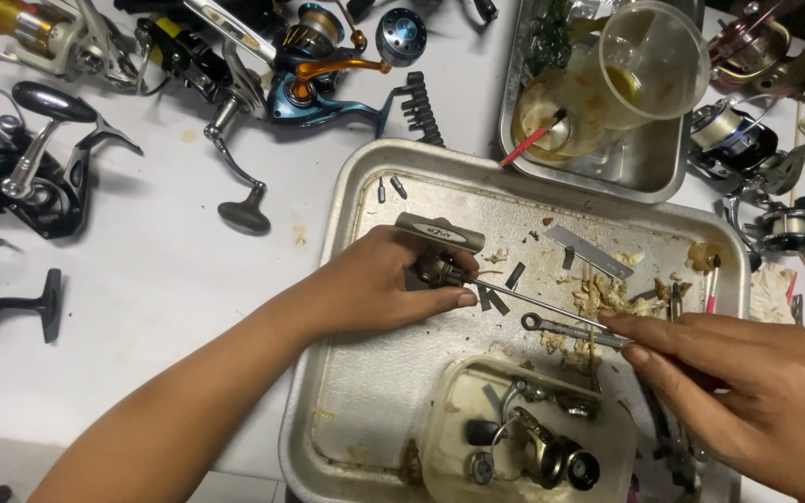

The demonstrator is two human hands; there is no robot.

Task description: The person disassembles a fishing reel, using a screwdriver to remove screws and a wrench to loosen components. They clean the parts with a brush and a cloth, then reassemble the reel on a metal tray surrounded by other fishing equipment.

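Note:
My left hand (379, 284) grips a fishing reel handle (439, 233) with a grey knob, holding it over a metal tray (347, 200). A thin metal shaft (533, 303) runs from that handle to the right. My right hand (757, 391) pinches a small wrench (561, 328) by its right end, near the shaft's tip. Greasy scraps and small metal parts (598, 293) lie on the tray between my hands. A clear plastic tub (449, 401) at the tray's front holds reel parts (542, 447).
Several fishing reels (39, 158) lie on the white table at left and top. A second metal tray (649, 168) at top right holds a clear plastic cup (654, 61) and a red-handled tool (528, 142). More reels (747, 140) sit at right.

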